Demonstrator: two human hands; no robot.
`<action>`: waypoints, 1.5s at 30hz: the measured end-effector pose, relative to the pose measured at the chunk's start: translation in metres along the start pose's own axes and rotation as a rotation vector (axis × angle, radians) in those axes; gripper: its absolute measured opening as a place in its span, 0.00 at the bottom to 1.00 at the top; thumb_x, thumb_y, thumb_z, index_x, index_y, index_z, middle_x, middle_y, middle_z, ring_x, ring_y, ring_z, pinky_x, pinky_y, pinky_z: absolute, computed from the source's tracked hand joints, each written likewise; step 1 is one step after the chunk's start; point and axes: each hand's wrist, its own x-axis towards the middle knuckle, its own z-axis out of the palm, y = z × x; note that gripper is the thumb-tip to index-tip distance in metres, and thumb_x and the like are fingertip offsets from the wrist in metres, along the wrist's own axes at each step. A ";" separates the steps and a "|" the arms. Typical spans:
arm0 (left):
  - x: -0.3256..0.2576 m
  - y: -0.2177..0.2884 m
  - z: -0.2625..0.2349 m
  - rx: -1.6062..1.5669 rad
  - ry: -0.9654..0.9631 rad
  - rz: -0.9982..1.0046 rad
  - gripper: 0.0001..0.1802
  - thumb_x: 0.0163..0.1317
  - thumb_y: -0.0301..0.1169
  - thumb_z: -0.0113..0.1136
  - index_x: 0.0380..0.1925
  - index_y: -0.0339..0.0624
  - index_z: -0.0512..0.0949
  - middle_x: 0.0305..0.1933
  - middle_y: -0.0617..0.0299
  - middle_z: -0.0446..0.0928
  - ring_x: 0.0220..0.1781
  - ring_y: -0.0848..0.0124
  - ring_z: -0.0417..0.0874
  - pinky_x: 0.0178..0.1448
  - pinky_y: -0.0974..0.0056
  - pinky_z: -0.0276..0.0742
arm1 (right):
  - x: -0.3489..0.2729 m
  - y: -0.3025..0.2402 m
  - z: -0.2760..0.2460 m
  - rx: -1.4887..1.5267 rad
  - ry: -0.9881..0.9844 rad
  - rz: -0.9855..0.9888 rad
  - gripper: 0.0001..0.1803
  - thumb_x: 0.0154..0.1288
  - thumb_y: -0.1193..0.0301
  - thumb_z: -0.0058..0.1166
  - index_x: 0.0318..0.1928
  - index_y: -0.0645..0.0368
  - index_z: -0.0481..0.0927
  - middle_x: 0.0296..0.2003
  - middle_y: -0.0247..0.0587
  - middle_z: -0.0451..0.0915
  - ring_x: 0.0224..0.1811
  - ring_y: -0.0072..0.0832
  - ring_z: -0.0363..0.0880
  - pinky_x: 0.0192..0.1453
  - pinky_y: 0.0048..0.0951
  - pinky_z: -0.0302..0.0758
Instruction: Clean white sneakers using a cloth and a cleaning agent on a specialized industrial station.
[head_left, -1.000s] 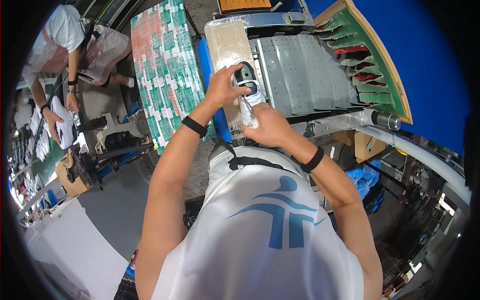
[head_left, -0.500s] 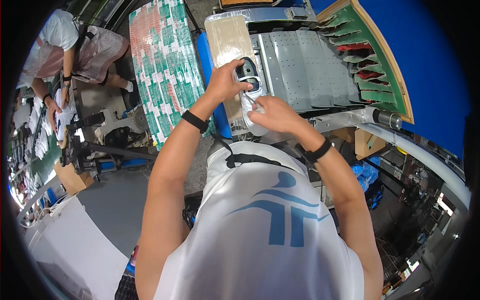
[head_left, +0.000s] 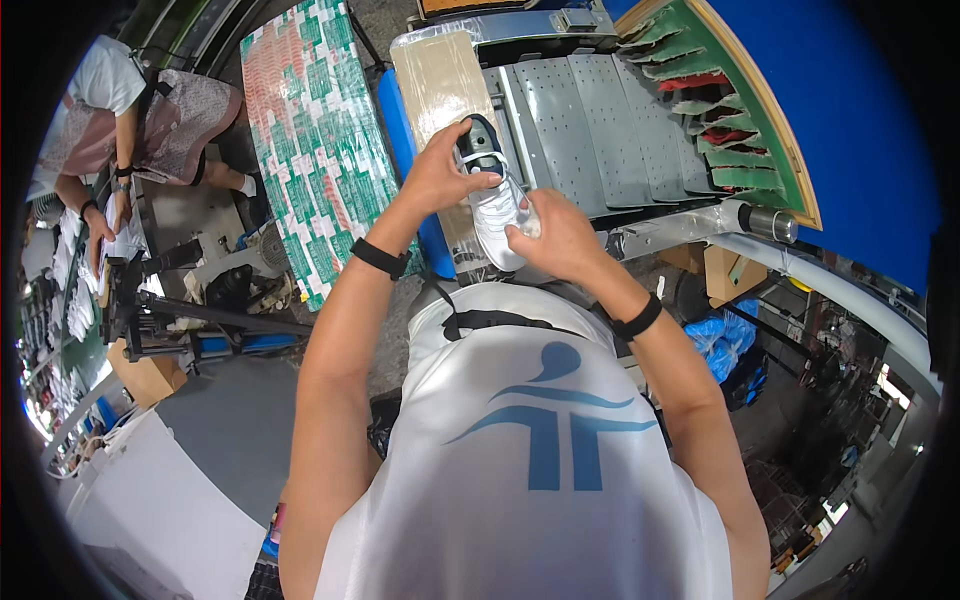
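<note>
The left hand [head_left: 432,182] grips a white shoe [head_left: 493,222] over a tan board [head_left: 438,80]; the right hand [head_left: 562,236], fingers bent, is at the shoe's right side.

A smooth white fabric top [head_left: 520,540] carries a large blue emblem [head_left: 545,450]: a rounded drop over wavy bands and two upright bars. Beyond the emblem, a narrow black strip [head_left: 505,323] crosses white cloth, a thin black strap [head_left: 437,287] at its left end. Wide black wristbands [head_left: 380,258] flank the emblem; left hand [head_left: 440,175] and right hand [head_left: 565,238] are ungloved.

Right hand [head_left: 556,238] shifted aside; shoe toe [head_left: 501,256] uncovered
</note>
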 end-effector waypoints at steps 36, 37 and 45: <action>0.001 -0.006 0.022 -0.123 0.176 0.040 0.53 0.47 0.42 0.93 0.72 0.42 0.74 0.67 0.43 0.77 0.71 0.48 0.80 0.77 0.52 0.76 | -0.012 -0.004 0.026 -0.108 -0.071 -0.131 0.30 0.57 0.58 0.73 0.50 0.70 0.81 0.42 0.61 0.83 0.47 0.59 0.84 0.57 0.53 0.80; 0.003 -0.003 0.023 -0.127 0.176 0.025 0.53 0.47 0.42 0.93 0.72 0.42 0.74 0.67 0.43 0.77 0.71 0.48 0.80 0.77 0.52 0.76 | -0.010 -0.005 0.028 -0.043 -0.062 -0.116 0.30 0.59 0.56 0.72 0.49 0.72 0.82 0.42 0.62 0.83 0.47 0.60 0.85 0.56 0.53 0.82; 0.001 -0.001 0.017 -0.089 0.188 0.052 0.52 0.48 0.42 0.92 0.72 0.40 0.74 0.67 0.43 0.78 0.71 0.49 0.81 0.76 0.52 0.77 | -0.027 -0.008 0.011 0.038 -0.217 -0.128 0.31 0.58 0.53 0.71 0.45 0.72 0.83 0.43 0.64 0.84 0.48 0.60 0.86 0.55 0.53 0.83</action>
